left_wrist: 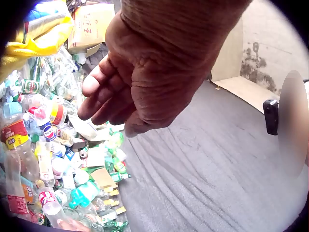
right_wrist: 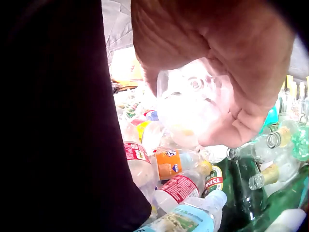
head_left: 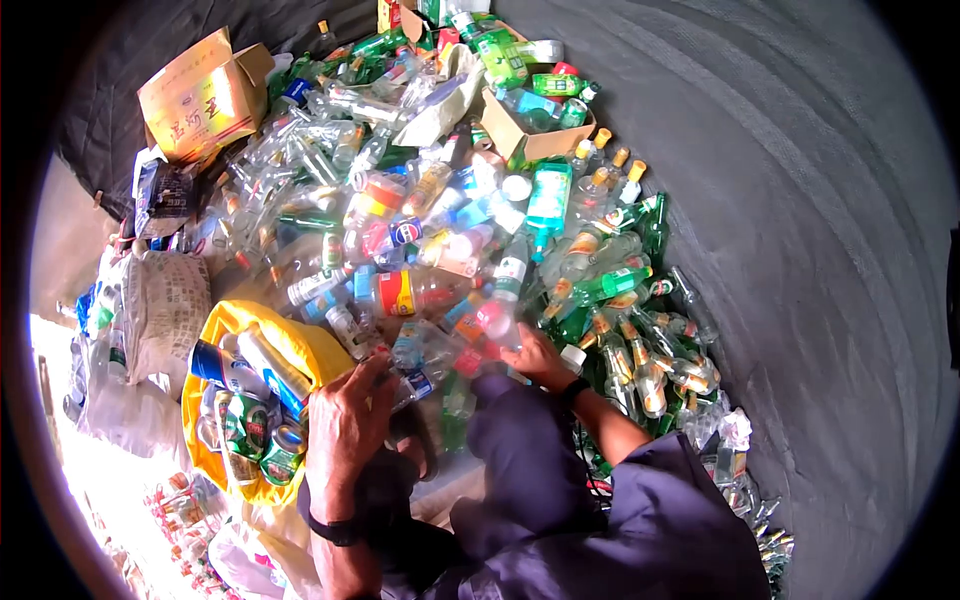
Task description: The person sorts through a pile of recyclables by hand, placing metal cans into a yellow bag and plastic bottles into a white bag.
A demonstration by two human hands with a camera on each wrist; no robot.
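Note:
My right hand (head_left: 541, 361) grips a clear plastic bottle (head_left: 497, 322) with a pink-red label, low over the heap. In the right wrist view the fingers and thumb wrap round the bottle's clear ridged base (right_wrist: 190, 108), which is washed out by glare. My left hand (head_left: 348, 415) is beside a yellow bag (head_left: 215, 325) filled with drink cans (head_left: 246, 425). Seen from the left wrist, its fingers (left_wrist: 104, 89) are loosely bent and hold nothing. Just past the left fingertips lie a clear bottle with a red and yellow label (head_left: 398, 293) and other plastic bottles.
A big heap of plastic and glass bottles spreads ahead. Green and clear glass bottles (head_left: 640, 365) lie to the right, against grey sheeting (head_left: 780, 230). Cardboard boxes (head_left: 195, 100) stand at the far left and back. A stuffed whitish sack (head_left: 165, 310) is on the left.

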